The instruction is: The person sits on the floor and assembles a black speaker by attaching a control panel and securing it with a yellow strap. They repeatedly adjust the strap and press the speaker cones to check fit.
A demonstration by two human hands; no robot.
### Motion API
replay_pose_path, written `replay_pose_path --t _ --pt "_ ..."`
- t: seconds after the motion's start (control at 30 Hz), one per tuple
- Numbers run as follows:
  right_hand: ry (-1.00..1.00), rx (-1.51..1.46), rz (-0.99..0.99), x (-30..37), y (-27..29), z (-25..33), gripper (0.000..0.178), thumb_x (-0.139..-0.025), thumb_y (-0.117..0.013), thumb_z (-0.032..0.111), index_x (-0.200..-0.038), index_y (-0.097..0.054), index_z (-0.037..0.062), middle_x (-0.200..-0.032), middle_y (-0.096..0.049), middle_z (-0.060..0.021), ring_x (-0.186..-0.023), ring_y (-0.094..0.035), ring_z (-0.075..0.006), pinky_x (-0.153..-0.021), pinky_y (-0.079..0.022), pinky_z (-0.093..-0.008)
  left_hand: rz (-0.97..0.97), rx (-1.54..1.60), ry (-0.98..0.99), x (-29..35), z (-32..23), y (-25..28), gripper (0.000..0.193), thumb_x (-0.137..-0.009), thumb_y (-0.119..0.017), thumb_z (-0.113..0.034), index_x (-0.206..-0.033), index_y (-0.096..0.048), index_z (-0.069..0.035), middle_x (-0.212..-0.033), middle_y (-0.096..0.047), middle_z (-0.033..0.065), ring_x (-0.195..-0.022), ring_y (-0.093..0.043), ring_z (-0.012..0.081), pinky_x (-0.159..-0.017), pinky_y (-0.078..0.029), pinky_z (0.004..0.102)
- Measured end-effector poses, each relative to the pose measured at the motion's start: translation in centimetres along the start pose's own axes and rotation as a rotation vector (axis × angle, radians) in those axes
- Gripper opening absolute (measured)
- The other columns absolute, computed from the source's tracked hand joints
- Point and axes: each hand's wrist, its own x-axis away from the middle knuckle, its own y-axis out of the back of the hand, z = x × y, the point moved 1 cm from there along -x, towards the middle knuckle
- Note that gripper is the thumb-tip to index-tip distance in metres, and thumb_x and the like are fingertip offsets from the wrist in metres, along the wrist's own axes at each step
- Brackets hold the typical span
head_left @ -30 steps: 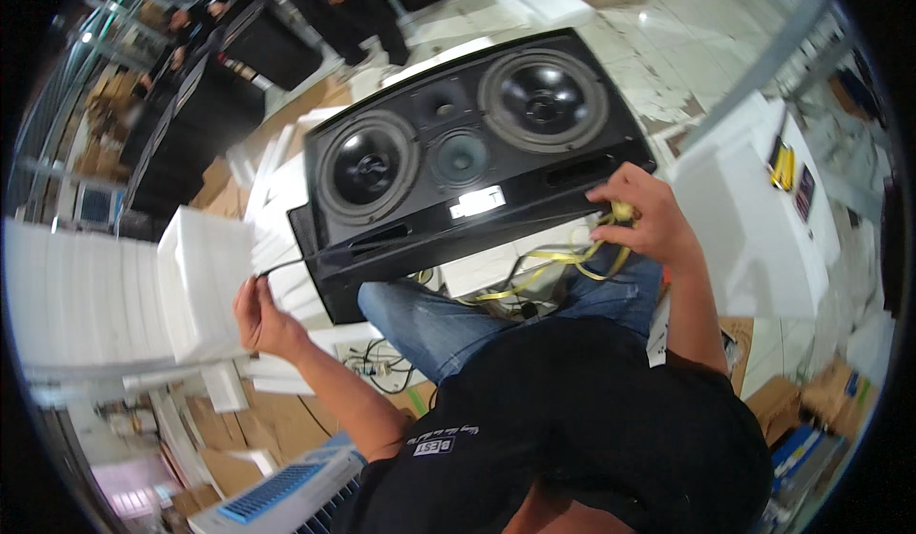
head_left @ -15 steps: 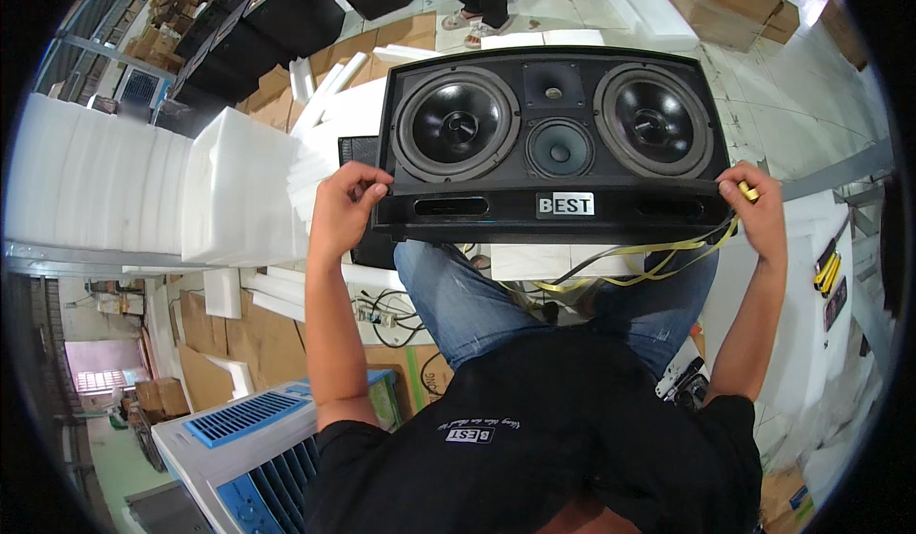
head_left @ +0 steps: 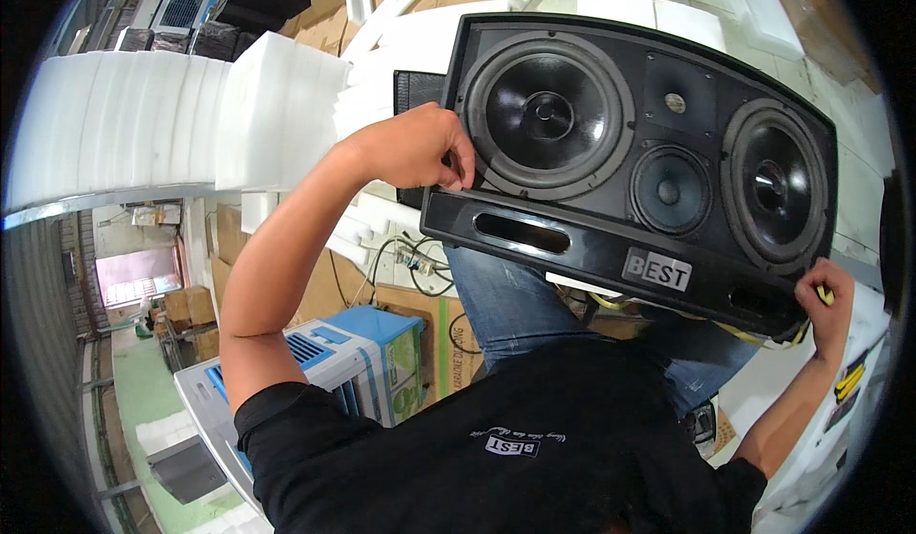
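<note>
A black speaker cabinet lies face up across my lap, tilted down toward the right. Its open front shows two large round woofers, the left woofer and the right woofer. Between them are a smaller round driver and a square horn. My left hand is at the cabinet's near left corner, fingertips pinched at the inner edge; what they grip, if anything, is hidden. At the near right corner, my right hand is closed with a small yellow piece showing between the fingers.
White foam blocks stand stacked at the left. A white and blue air cooler stands by my left elbow, near tangled black cables. Yellow cords hang below the cabinet. Yellow-handled tools lie at the far right.
The view has shifted, and the cabinet now appears larger, further right and tilted. My left hand has turned over the left corner, fingertips pointing down. My right hand stays at the right corner.
</note>
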Motion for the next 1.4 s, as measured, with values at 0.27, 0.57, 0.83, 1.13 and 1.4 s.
replay_pose_path --t 0.27,0.57,0.83,1.13,1.4 --pt "0.085 -0.047 0.084 -0.3 -0.3 -0.2 0.02 -0.065 -0.078 0.015 -0.075 -0.066 0.003 -0.073 -0.059 -0.006 -0.075 -0.054 -0.0214 -0.086 -0.043 -0.0366 -0.019 -0.27 -0.134 0.2 0.7 -0.5 0.012 -0.076 -0.075 -0.001 -0.087 -0.078 -0.006 -0.081 -0.074 0.0069 -0.09 -0.065 0.0271 -0.08 -0.053 0.0398" --pt "0.14 -0.059 0.095 -0.6 0.1 -2.4 0.02 -0.069 -0.078 0.018 -0.074 -0.065 0.0044 -0.073 -0.058 -0.0046 -0.073 -0.052 -0.02 -0.085 -0.042 -0.0384 -0.103 -0.271 -0.235 0.2 1.7 -1.3 0.01 -0.075 -0.075 0.001 -0.083 -0.075 -0.004 -0.08 -0.073 0.0068 -0.088 -0.062 0.0283 -0.08 -0.053 0.0399" --pt "0.184 -0.064 0.078 -0.2 0.3 -2.8 0.019 -0.07 -0.078 0.016 -0.078 -0.064 0.0054 -0.076 -0.059 -0.0045 -0.075 -0.053 -0.0195 -0.092 -0.042 -0.0407 -0.148 -0.358 -0.26 0.7 1.1 -1.7 0.012 -0.076 -0.076 -0.002 -0.087 -0.072 -0.006 -0.079 -0.069 0.005 -0.089 -0.061 0.0282 -0.08 -0.052 0.0406" --pt "0.073 0.103 0.107 0.9 1.1 -3.5 0.02 -0.078 -0.077 0.018 -0.087 -0.064 0.0068 -0.084 -0.058 -0.003 -0.083 -0.053 -0.0178 -0.107 -0.036 -0.0449 -0.274 -0.571 -0.292 1.0 0.6 -1.4 0.031 -0.071 -0.084 -0.014 -0.098 -0.069 -0.015 -0.104 -0.064 0.0016 -0.101 -0.059 0.0244 -0.087 -0.046 0.0404" --pt "0.003 0.232 0.053 -0.3 -0.7 0.0 0.012 -0.072 -0.076 0.001 -0.08 -0.066 0.0022 -0.081 -0.064 -0.0071 -0.086 -0.059 -0.0256 -0.096 -0.045 -0.0392 -0.282 -0.594 -0.44 0.4 0.7 -0.2 0.049 -0.067 -0.086 -0.02 -0.114 -0.074 -0.026 -0.136 -0.056 0.0074 -0.119 -0.055 0.0307 -0.101 -0.045 0.0487"
